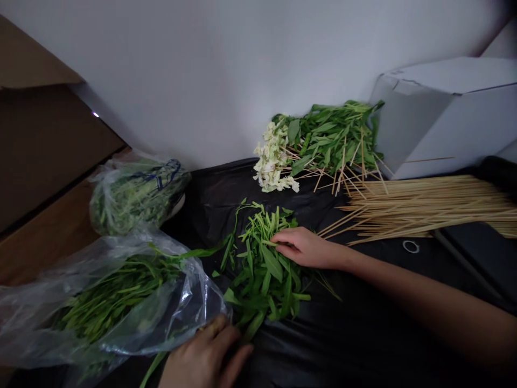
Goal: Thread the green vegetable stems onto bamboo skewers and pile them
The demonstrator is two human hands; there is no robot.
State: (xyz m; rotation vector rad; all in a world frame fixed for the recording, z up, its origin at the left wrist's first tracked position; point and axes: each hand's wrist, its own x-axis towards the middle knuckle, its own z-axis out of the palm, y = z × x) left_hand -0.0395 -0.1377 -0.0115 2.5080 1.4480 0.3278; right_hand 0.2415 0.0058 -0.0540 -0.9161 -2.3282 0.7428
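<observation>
A heap of leafy green stems, like water spinach (264,285), lies on the black plastic sheet (315,350) in the middle. My right hand (305,248) reaches in from the right with fingertips and thumb closing on a leafy stem at the cut ends of the heap. At the bottom, slightly blurred, my left hand (205,355) is beside the rim of an open clear plastic bag (194,302). Its thumb and fingers are apart, with nothing visible between them. More long greens (117,302) lie inside that bag.
A second, fuller bag of greens (133,196) sits behind on the left. Skewered leaves (331,134) and pale blossoms (270,159) lie by the wall. Many bamboo skewers (428,205), a white box (456,118), a dark flat object (480,258) and a small ring (411,247) are right.
</observation>
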